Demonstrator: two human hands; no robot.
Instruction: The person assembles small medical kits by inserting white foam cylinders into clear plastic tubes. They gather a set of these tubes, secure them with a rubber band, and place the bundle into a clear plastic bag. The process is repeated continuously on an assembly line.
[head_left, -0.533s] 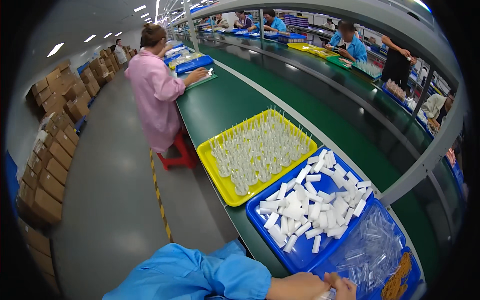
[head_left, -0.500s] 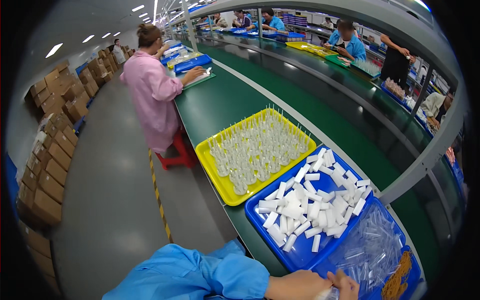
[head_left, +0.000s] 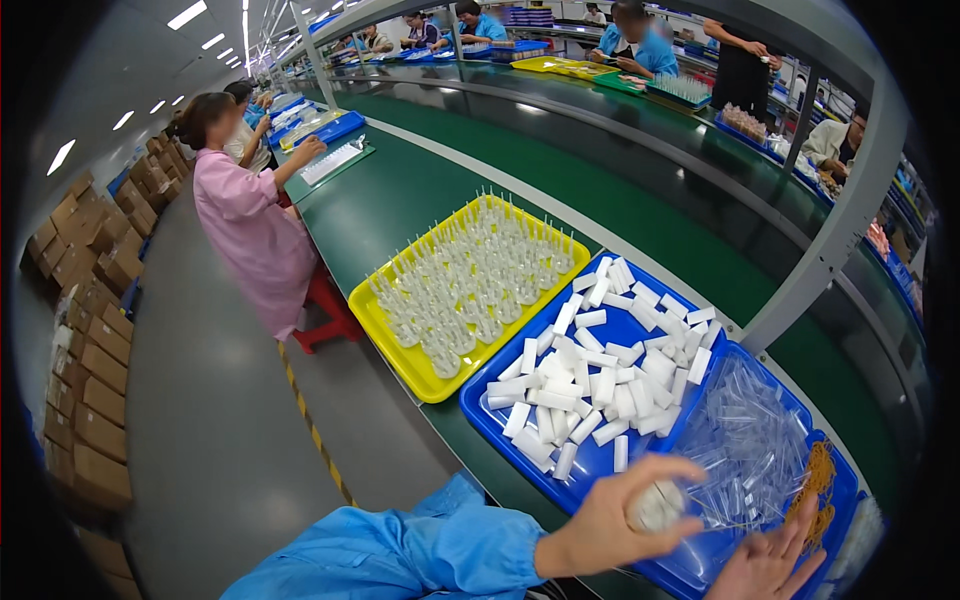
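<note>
My left hand (head_left: 610, 525) curls its thumb and fingers around a rounded, whitish, see-through piece (head_left: 657, 507), held over the near edge of the blue trays. Its exact kind is hard to make out. At the lower right my right hand (head_left: 768, 562) has its fingers stretched out and apart, beside a bunch of orange-yellow elastic bands (head_left: 818, 485). A faint thin line runs between the two hands, too fine to identify. Just beyond them lies a heap of clear plastic tubes or sleeves (head_left: 745, 440) in a blue tray (head_left: 795, 405).
White blocks (head_left: 600, 390) fill another blue tray (head_left: 480, 400). Past it, a yellow tray (head_left: 400, 365) holds rows of clear round-based pieces with upright stems. A grey metal post (head_left: 800, 270) rises at the right. A person in pink (head_left: 245, 230) sits along the green bench (head_left: 350, 205).
My left hand has risen and turned, bringing the rounded piece into plain sight. My right hand now shows apart from it, fingers spread. The view has shifted, and the person in pink has turned.
</note>
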